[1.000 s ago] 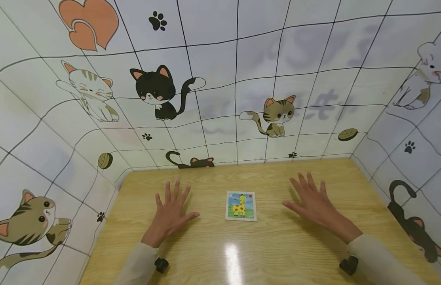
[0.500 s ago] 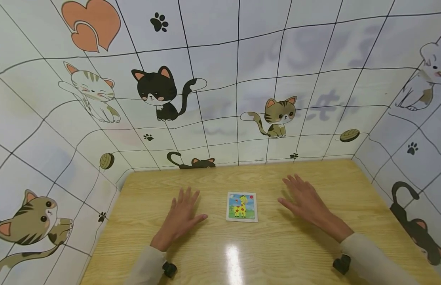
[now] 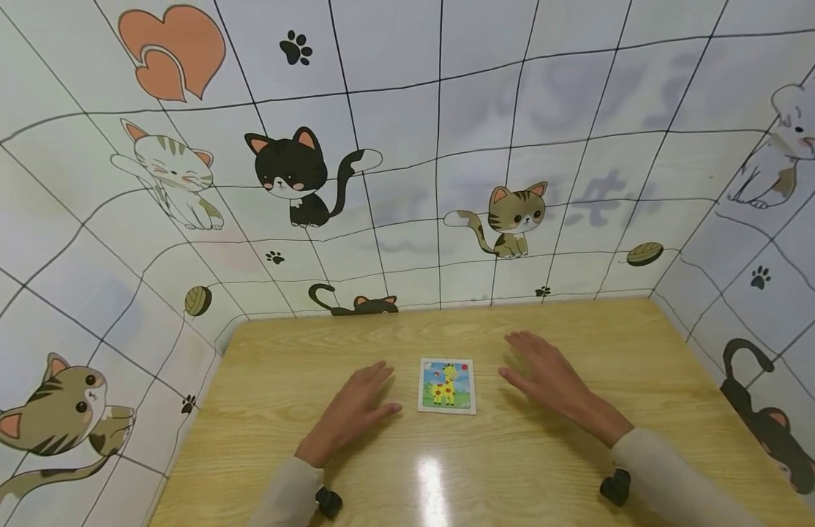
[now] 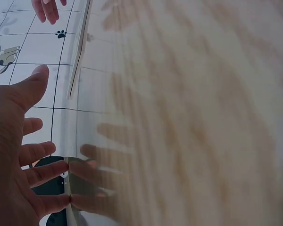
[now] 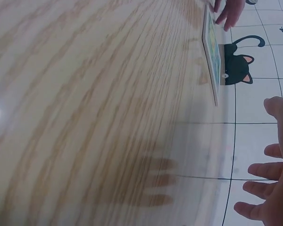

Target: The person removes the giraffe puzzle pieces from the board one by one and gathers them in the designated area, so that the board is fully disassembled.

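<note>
A square white-framed picture board (image 3: 447,386) with a yellow giraffe on it lies flat near the middle of the table. To its left, my left hand (image 3: 355,410) is spread with the fingers extended, holding nothing, thumb pointing toward the board. On the other side my right hand (image 3: 546,377) reaches in with its fingers straight and nothing in them. Both hands are apart from the board. From the right wrist, the board (image 5: 211,52) appears edge-on as a thin slab, with the right hand's fingers (image 5: 266,170) beside it at the right edge of the view.
The wooden table (image 3: 513,468) is glossy and reflects a light near its front. White grid-patterned walls (image 3: 407,168) with cartoon cats enclose it at the back and both sides. A small black wrist camera (image 3: 328,503) sits at the left cuff, another wrist camera (image 3: 615,487) at the right.
Both hands have moved inward toward the giraffe board, left hand to the right and right hand to the left. Their widely spread fingers have drawn closer together. The board stays in place.
</note>
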{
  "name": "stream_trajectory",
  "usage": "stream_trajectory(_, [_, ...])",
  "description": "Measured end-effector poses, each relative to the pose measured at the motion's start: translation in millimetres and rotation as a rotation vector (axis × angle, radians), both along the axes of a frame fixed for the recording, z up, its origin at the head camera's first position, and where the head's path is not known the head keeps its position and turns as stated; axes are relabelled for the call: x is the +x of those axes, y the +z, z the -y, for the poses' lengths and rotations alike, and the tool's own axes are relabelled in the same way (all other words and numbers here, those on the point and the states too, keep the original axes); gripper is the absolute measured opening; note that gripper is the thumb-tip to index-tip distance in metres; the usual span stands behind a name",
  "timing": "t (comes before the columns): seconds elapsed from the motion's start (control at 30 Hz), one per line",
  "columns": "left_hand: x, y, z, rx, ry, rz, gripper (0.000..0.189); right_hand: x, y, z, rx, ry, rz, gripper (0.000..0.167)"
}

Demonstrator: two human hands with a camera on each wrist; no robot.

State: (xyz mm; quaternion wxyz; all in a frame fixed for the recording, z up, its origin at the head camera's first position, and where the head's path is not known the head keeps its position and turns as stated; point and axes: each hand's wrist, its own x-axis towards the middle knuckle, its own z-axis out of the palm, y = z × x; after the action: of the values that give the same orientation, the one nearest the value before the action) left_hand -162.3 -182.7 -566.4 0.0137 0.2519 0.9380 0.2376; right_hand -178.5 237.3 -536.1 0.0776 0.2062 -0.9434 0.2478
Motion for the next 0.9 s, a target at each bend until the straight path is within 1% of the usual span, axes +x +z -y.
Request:
stream_trajectory(0.13, [-1.0,-4.3,-2.7,0.036,-0.035,-0.025,0.075,0.2,-2.9,6,-0.025,0.002,0.018,0.066])
stream_trajectory(0.23, [-2.2,-5.2,-5.7,0.080,-0.048,-0.018,0.075,0.0,-4.4,10,-0.045,0.004,0.034,0.065])
stream_trajectory(0.4, [-5.0,-6.5,-12.2,0.128,-0.043,0.032,0.086,-1.2,-5.5,20,-0.068,0.013,0.072,0.064])
stream_trajectory(0.47, [-6.4,-7.5,-15.3,0.142,-0.042,0.043,0.090,-1.6,-5.7,24,-0.078,0.016,0.086,0.063])
stream_trajectory(0.53, [-7.9,-9.2,-18.2,0.154,-0.046,0.037,0.093,-2.6,-6.9,29,-0.084,0.023,0.094,0.060])
stream_trajectory(0.63, [-9.9,-11.2,-22.0,0.152,-0.051,0.033,0.095,-4.9,-8.6,36,-0.101,0.044,0.096,0.057])
stream_trajectory(0.77, [-13.3,-15.4,-25.5,0.129,-0.040,0.035,0.097,-8.8,-11.0,46,-0.111,0.074,0.091,0.054])
stream_trajectory(0.9, [-16.5,-17.3,-29.1,0.098,-0.051,-0.006,0.097,-11.8,-14.0,55,-0.103,0.098,0.071,0.051])
